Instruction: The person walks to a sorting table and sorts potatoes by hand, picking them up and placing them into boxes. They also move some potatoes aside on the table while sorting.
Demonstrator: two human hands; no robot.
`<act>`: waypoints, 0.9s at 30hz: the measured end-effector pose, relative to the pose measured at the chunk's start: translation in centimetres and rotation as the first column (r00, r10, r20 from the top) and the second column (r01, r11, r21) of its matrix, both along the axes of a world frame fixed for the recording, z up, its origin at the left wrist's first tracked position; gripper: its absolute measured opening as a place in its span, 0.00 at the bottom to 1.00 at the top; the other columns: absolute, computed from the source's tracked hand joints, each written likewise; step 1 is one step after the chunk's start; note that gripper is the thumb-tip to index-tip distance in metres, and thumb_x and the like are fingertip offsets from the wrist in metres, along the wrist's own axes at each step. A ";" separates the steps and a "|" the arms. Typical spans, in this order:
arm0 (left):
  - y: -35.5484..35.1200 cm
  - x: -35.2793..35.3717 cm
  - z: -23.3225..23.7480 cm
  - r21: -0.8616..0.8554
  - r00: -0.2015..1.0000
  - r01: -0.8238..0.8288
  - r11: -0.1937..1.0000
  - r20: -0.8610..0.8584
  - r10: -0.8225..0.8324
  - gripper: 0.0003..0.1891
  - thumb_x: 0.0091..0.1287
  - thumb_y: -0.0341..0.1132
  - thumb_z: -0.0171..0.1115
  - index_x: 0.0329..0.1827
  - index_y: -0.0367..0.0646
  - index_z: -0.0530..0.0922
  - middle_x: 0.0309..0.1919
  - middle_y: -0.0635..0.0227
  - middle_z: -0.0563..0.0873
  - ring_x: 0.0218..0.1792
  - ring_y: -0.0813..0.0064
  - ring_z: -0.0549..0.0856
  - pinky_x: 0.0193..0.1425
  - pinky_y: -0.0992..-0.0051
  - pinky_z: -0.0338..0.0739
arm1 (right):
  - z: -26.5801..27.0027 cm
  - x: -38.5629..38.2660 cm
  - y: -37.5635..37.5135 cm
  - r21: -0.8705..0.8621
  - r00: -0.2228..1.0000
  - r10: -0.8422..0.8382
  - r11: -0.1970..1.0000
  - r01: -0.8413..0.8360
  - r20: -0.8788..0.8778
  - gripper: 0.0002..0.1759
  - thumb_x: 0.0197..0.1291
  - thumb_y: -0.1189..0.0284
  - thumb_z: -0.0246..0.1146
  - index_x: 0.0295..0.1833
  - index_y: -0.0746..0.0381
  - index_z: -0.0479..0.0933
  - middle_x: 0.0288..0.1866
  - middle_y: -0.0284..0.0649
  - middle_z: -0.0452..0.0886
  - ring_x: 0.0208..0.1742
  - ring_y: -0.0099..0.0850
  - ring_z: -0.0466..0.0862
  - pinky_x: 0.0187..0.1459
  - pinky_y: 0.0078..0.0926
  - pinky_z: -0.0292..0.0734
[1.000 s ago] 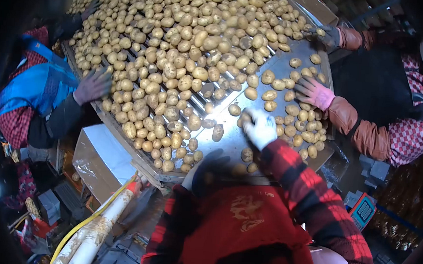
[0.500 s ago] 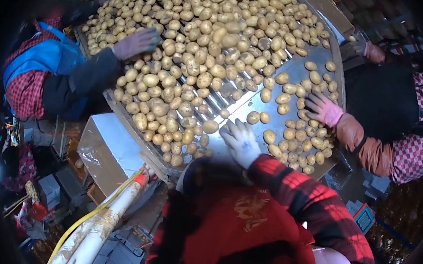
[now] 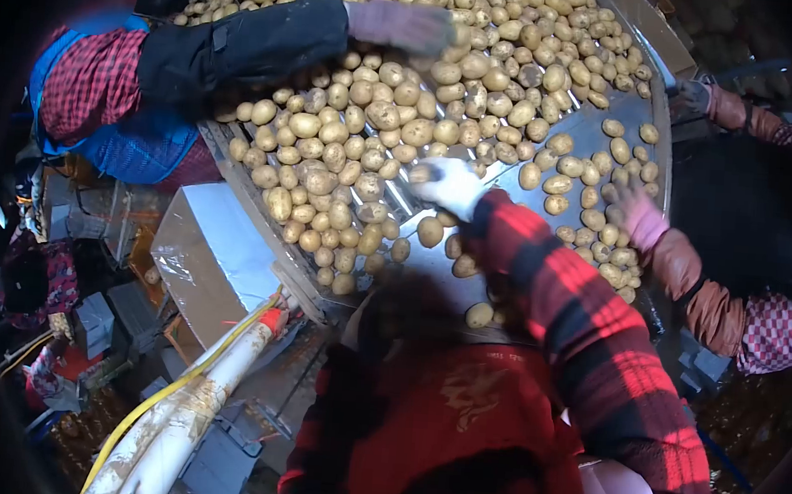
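Observation:
My right hand (image 3: pixel 453 187), in a white glove, reaches over the near edge of the potato pile, at the metal bars. Its fingers are curled round a potato (image 3: pixel 422 173), partly covered by the glove. Close below the wrist lie loose potatoes, one of them (image 3: pixel 430 232) on the smooth metal plate (image 3: pixel 424 260). My left sleeve (image 3: pixel 315 425) shows low down, but the left hand is hidden behind a dark blurred shape. Potatoes (image 3: pixel 318 182) cover the bars on the left and far side.
At left a co-worker's gloved hand (image 3: pixel 402 27) stretches across the pile. Another co-worker's pink-gloved hand (image 3: pixel 639 213) is among potatoes at the right. A cardboard box (image 3: pixel 184 260) and a white pipe (image 3: pixel 193 398) with a yellow hose stand at lower left.
My right hand has moved forward from the metal plate to the pile's edge. The left co-worker's arm has swung further across the potatoes. More potatoes lie near my right forearm.

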State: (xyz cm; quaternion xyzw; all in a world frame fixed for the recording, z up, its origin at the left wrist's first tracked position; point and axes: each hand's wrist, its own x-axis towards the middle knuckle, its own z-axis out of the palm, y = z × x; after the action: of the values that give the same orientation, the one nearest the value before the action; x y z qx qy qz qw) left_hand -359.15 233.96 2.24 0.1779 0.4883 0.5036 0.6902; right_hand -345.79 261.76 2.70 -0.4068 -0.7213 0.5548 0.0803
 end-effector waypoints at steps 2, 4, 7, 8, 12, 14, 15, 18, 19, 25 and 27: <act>-1.0 -0.3 -2.3 -0.113 0.996 -0.032 0.993 0.078 0.041 0.20 0.82 0.36 0.51 0.70 0.35 0.75 0.59 0.62 0.86 0.56 0.72 0.87 0.57 0.72 0.85 | 0.4 6.3 -0.2 -0.564 0.914 -0.270 0.824 0.056 -0.304 0.26 0.66 0.65 0.71 0.67 0.64 0.77 0.51 0.38 0.86 0.50 0.29 0.87 0.52 0.26 0.82; -0.9 -1.3 -2.9 -0.220 0.946 -0.034 0.975 0.308 0.103 0.18 0.82 0.37 0.52 0.67 0.36 0.76 0.55 0.62 0.87 0.52 0.72 0.88 0.49 0.73 0.86 | 4.8 11.9 -2.3 -0.670 0.815 -0.418 0.741 0.051 -0.400 0.35 0.69 0.66 0.69 0.77 0.63 0.67 0.71 0.49 0.76 0.70 0.44 0.81 0.64 0.38 0.83; 0.1 -1.2 -2.5 -0.260 0.972 0.003 0.966 0.228 0.059 0.17 0.82 0.40 0.53 0.64 0.39 0.78 0.51 0.62 0.88 0.47 0.71 0.88 0.39 0.75 0.84 | 6.8 18.5 -5.4 -0.776 0.643 -0.690 0.588 0.229 -0.334 0.30 0.72 0.63 0.67 0.73 0.65 0.71 0.63 0.46 0.81 0.62 0.41 0.85 0.61 0.38 0.85; -0.1 -1.1 -2.4 -0.256 0.976 -0.005 0.967 0.208 0.061 0.17 0.82 0.41 0.53 0.64 0.40 0.78 0.51 0.62 0.88 0.47 0.70 0.88 0.38 0.75 0.84 | 4.6 20.6 -6.1 -0.722 0.721 -0.606 0.657 0.217 -0.336 0.25 0.71 0.64 0.66 0.68 0.65 0.76 0.58 0.45 0.84 0.57 0.39 0.86 0.57 0.34 0.85; -1.1 -1.2 -2.3 -0.211 0.966 -0.035 0.977 0.243 0.087 0.19 0.83 0.42 0.51 0.69 0.42 0.75 0.54 0.62 0.87 0.50 0.71 0.87 0.45 0.74 0.83 | 6.3 14.6 -11.3 0.047 0.934 -0.291 0.957 0.288 0.209 0.21 0.65 0.66 0.63 0.61 0.61 0.83 0.50 0.47 0.89 0.48 0.45 0.89 0.51 0.38 0.84; -1.1 -1.2 -2.2 -0.145 0.993 0.049 0.988 0.116 -0.032 0.21 0.84 0.39 0.48 0.75 0.42 0.71 0.58 0.65 0.85 0.55 0.75 0.85 0.54 0.75 0.82 | 4.3 12.1 -13.5 0.398 0.909 -0.287 0.905 0.153 0.303 0.20 0.66 0.64 0.64 0.61 0.57 0.82 0.52 0.46 0.88 0.52 0.48 0.87 0.53 0.43 0.82; -0.8 -1.3 -2.0 -0.179 0.981 0.029 0.983 0.195 0.007 0.22 0.84 0.40 0.49 0.76 0.42 0.71 0.58 0.65 0.85 0.56 0.76 0.85 0.54 0.75 0.82 | 4.6 10.5 -13.8 0.401 0.908 -0.280 0.905 0.141 0.313 0.18 0.67 0.62 0.65 0.60 0.55 0.82 0.50 0.45 0.86 0.54 0.48 0.86 0.55 0.44 0.81; -0.8 -1.1 -2.1 -0.240 0.938 -0.042 0.970 0.324 0.121 0.22 0.84 0.42 0.50 0.75 0.42 0.71 0.58 0.64 0.84 0.55 0.72 0.85 0.54 0.73 0.82 | 3.4 6.8 -13.8 0.507 0.910 -0.198 0.862 -0.016 0.365 0.16 0.66 0.61 0.66 0.53 0.58 0.82 0.46 0.48 0.87 0.49 0.49 0.87 0.51 0.45 0.82; -1.2 -0.7 -2.8 -0.213 0.944 -0.071 0.974 0.301 0.135 0.22 0.83 0.43 0.51 0.73 0.41 0.71 0.58 0.62 0.84 0.55 0.68 0.86 0.54 0.70 0.83 | 1.1 5.7 -13.6 0.535 0.895 -0.153 0.838 -0.107 0.418 0.15 0.65 0.62 0.66 0.51 0.60 0.82 0.45 0.50 0.87 0.48 0.49 0.88 0.50 0.46 0.82; -1.7 -1.5 -4.4 0.100 0.959 0.196 0.975 -0.226 -0.170 0.20 0.84 0.39 0.50 0.73 0.39 0.71 0.59 0.62 0.83 0.57 0.69 0.84 0.61 0.68 0.82 | 0.4 9.1 -8.0 -0.256 0.997 -0.009 0.966 0.030 0.083 0.18 0.70 0.61 0.64 0.56 0.63 0.81 0.47 0.44 0.89 0.42 0.34 0.90 0.38 0.33 0.85; -2.2 -0.9 -3.7 0.208 0.896 0.259 0.943 -0.417 -0.154 0.20 0.84 0.37 0.49 0.73 0.38 0.72 0.59 0.63 0.83 0.58 0.70 0.84 0.63 0.68 0.81 | 2.4 13.3 -9.0 -0.729 0.900 -0.395 0.670 0.144 -0.186 0.28 0.74 0.59 0.63 0.72 0.63 0.73 0.62 0.47 0.84 0.44 0.29 0.89 0.38 0.27 0.85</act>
State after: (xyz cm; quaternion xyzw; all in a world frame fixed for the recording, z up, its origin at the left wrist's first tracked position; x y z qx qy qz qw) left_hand -360.04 231.77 -1.42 0.4151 0.5260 0.4396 0.5981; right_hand -332.46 252.76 5.12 -0.4117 -0.3640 0.8266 0.1218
